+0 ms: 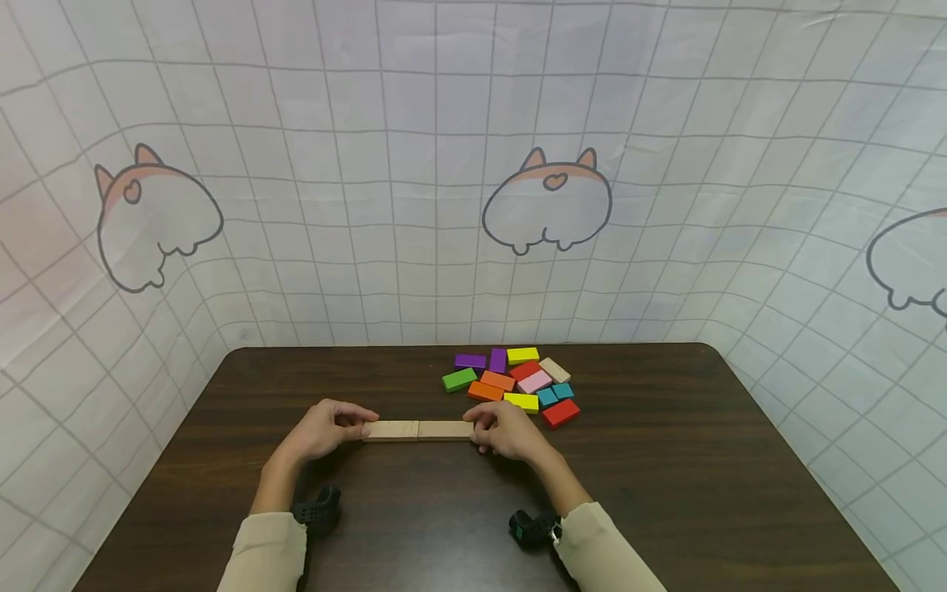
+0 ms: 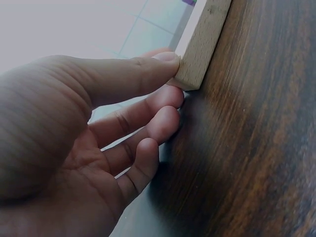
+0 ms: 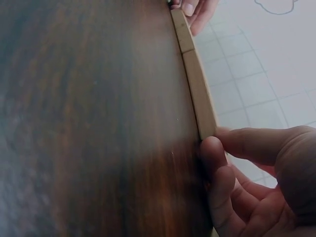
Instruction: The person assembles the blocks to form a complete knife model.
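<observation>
Two plain wooden blocks lie end to end in a straight row on the table, their short ends meeting. My left hand (image 1: 325, 429) pinches the outer end of the left wooden block (image 1: 391, 431) between thumb and index finger; in the left wrist view the other fingers (image 2: 165, 123) curl loosely beside that end, near the tabletop. At the opposite end, my right hand (image 1: 507, 431) holds the outer end of the right wooden block (image 1: 445, 431) with thumb and fingertips. The right wrist view shows the seam between both blocks, with the left hand at the far end.
Behind my right hand lies a loose group of coloured blocks, among them a green block (image 1: 459, 379), a red block (image 1: 561, 413) and a yellow block (image 1: 521, 403). A natural wood block (image 1: 555, 370) lies with them. The dark table (image 1: 666, 460) reaches a white gridded curtain (image 1: 333, 247).
</observation>
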Demonstrator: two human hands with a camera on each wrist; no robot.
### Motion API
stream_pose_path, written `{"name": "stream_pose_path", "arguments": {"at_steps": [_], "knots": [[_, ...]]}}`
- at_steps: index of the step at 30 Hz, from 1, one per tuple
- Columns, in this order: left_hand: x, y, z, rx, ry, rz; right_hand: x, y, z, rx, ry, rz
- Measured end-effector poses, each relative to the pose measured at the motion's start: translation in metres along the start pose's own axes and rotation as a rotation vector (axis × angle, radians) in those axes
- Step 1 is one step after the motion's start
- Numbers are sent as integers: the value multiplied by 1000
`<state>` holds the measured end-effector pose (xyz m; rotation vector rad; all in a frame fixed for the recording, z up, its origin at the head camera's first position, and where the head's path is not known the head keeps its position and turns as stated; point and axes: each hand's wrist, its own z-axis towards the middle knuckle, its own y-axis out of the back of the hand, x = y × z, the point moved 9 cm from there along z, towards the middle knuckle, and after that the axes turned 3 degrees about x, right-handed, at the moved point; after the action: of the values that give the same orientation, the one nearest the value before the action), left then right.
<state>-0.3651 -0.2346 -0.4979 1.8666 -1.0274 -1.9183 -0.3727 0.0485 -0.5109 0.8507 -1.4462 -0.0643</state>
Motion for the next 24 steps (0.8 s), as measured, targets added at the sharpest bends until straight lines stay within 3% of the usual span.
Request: {"name": "stream_pose_path", "arguments": {"at_steps": [9,12,18,24], "knots": [[3,2,-3,-20,21,-8,0,12,-4,41,45,-7],[4,2,-3,-22,27,-7,0,31,-9,22,63,9],[5,2,-1,-28,41,-2,-2,80,-29,-90,105,17],[6,0,0,-29,45,-8,-21,117,-52,-196,98,-17]]}}
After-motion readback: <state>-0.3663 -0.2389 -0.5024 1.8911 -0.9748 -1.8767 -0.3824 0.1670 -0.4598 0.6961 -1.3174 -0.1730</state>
